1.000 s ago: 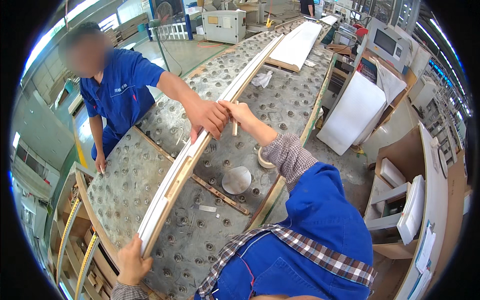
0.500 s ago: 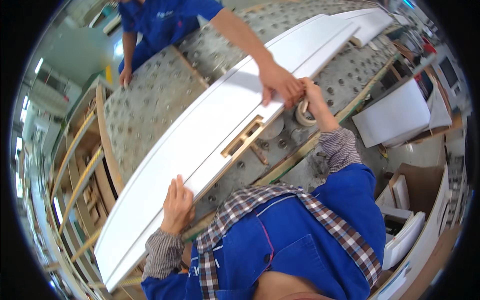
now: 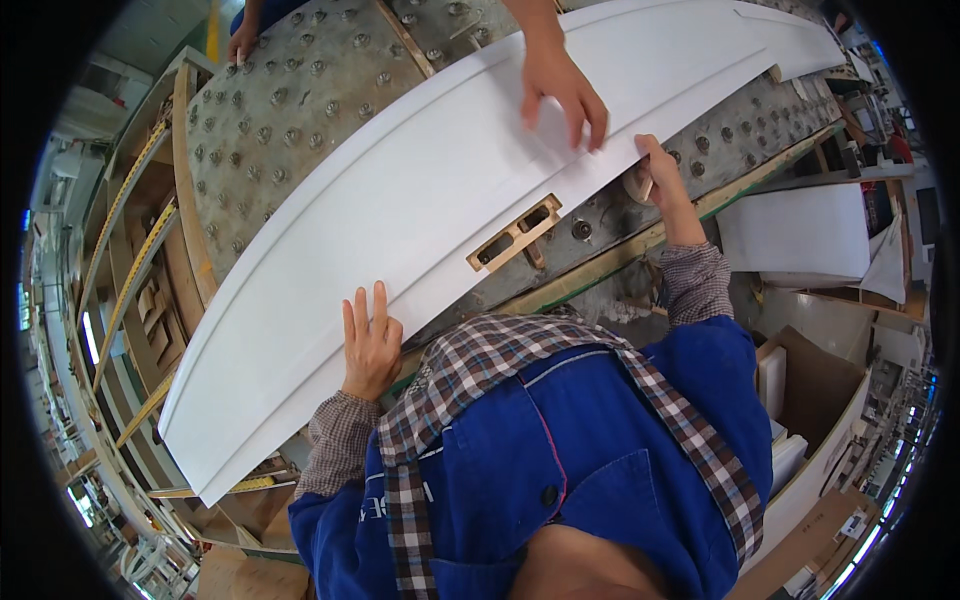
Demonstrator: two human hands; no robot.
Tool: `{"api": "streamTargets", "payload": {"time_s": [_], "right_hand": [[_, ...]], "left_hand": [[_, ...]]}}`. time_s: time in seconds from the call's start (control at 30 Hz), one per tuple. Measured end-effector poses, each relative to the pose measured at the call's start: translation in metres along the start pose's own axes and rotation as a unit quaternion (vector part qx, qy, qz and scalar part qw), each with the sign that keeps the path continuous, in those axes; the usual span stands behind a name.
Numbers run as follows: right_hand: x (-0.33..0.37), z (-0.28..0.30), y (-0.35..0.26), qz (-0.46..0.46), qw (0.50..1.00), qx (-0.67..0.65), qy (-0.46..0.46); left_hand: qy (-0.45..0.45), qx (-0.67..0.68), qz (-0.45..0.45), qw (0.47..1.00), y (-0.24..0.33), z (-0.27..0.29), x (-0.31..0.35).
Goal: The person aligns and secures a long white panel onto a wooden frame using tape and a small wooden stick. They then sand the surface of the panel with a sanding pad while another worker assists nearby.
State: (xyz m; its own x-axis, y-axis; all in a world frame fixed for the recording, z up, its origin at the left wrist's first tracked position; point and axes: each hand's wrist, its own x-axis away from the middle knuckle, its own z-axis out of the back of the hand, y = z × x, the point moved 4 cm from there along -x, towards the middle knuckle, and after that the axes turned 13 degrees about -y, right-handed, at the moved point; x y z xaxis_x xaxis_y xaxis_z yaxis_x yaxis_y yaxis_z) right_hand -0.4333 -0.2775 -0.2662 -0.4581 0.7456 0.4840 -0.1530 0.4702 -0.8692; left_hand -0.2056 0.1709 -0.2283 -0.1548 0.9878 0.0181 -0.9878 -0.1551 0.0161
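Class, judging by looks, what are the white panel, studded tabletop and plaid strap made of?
White panel: probably wood-based, smooth white coating; its cutout shows tan, wood-like material.
Studded tabletop: perhaps metal; dull, mottled grey.
Plaid strap: likely woven fabric, matte; it drapes softly.

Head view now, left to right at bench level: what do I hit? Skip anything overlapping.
Yellow-marked curved strips → left hand → slotted cutout in the white panel → right hand → white-covered block.
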Motion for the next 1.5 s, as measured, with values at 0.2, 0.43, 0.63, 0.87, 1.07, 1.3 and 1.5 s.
{"api": "streamTargets", "payload": {"time_s": [0.2,0.43,0.63,0.87,1.07,1.3,1.5], "right_hand": [[0.003,-0.007,0.0,-0.007,0.996,-0.086,0.006],[0.047,-0.005,-0.044,0.119,0.991,0.068,-0.001],[0.144,-0.123,0.009,0.202,0.893,0.332,-0.225],[0.16,-0.179,0.078,0.31,0.79,0.471,-0.241],[0.153,-0.204,0.083,0.391,0.74,0.488,-0.249],[0.155,-0.212,0.084,0.468,0.672,0.522,-0.238],[0.155,-0.213,0.084,0.5,0.639,0.525,-0.258]], "left_hand": [[0.01,0.013,0.005,1.0,-0.002,-0.003,-0.002],[0.021,0.017,0.007,1.0,-0.003,-0.006,-0.005],[0.016,0.018,0.023,0.999,-0.005,-0.015,0.0],[0.024,0.015,0.049,0.998,-0.014,-0.03,0.007],[0.031,0.027,0.047,0.998,-0.014,-0.03,0.003],[0.055,0.039,0.056,0.996,-0.013,-0.033,0.004],[0.031,0.044,0.07,0.996,-0.013,-0.032,0.005]]}}
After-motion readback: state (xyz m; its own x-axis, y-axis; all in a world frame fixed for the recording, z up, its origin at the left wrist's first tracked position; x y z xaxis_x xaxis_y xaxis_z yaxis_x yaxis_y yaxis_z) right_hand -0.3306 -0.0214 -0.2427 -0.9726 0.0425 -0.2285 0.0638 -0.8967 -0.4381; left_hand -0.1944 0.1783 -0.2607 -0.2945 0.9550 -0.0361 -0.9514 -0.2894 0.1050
